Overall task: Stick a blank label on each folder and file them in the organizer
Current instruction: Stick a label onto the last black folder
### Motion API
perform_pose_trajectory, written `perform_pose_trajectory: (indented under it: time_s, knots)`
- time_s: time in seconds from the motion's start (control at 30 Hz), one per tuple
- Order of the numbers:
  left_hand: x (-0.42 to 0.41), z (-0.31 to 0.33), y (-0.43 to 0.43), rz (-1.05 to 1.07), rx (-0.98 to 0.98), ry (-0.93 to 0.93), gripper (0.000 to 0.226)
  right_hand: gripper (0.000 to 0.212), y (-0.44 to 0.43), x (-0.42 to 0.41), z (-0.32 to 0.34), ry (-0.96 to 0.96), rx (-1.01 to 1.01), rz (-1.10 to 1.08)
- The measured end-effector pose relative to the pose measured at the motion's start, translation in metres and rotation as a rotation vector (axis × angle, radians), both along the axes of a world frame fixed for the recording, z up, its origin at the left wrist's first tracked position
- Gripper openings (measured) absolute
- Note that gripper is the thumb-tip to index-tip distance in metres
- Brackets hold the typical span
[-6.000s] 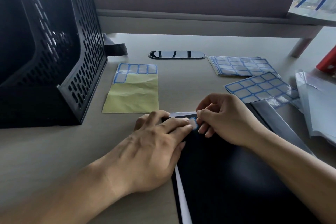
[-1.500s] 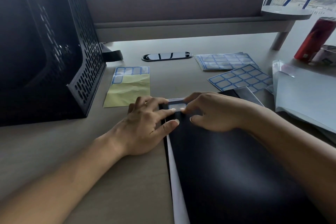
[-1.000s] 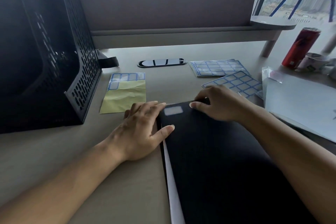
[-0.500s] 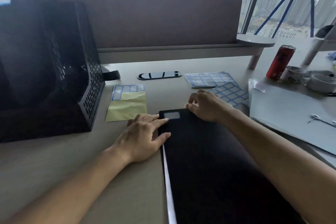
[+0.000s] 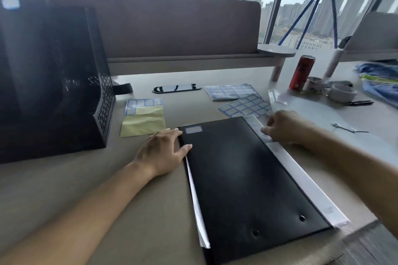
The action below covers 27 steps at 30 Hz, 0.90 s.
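Note:
A black folder [image 5: 247,178] lies flat on the desk in front of me, with a blank blue-edged label [image 5: 193,129] stuck at its top left corner. My left hand [image 5: 163,153] rests flat beside the folder's left edge, fingers spread and touching that corner. My right hand [image 5: 284,127] is at the folder's top right, thumb and curled fingers pinching the translucent strip along its right edge. The black mesh organizer [image 5: 103,109] stands at the left. Its inside is dark.
A partly used label sheet [image 5: 143,118] with yellow backing lies by the organizer. Two more label sheets [image 5: 245,105] lie behind the folder. At the right are clear plastic folders [image 5: 323,114], a red can [image 5: 301,72] and tape rolls [image 5: 342,92]. The desk edge runs lower right.
My right hand left the label and slid right along the folder's top edge to its right side. The label now lies uncovered. My view has lifted; the left hand stayed put.

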<state>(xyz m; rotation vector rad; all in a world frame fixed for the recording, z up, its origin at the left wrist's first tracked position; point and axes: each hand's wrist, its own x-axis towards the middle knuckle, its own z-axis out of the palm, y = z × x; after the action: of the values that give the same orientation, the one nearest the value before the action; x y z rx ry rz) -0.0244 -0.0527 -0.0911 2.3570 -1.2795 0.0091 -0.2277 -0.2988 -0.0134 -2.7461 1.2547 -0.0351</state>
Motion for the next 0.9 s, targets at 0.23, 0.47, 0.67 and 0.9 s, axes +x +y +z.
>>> perform_pose_trajectory:
  time_s: [0.23,0.47,0.67,0.9]
  knots:
    - [-0.007,0.005,0.003,0.033,0.011,0.004,0.057,0.04,0.015,-0.006,-0.006,0.029,0.023,-0.04]
    - [-0.007,0.006,0.006,0.075,0.001,-0.011,0.048,0.044,0.029,0.022,-0.003,0.091,0.036,-0.106]
    - [-0.001,0.004,0.009,0.076,0.066,0.017,0.057,0.042,0.022,0.028,-0.004,-0.351,0.473,-0.172]
    - [-0.012,0.017,0.01,0.169,-0.178,0.174,0.083,0.033,0.022,0.026,0.012,-0.806,0.599,-0.02]
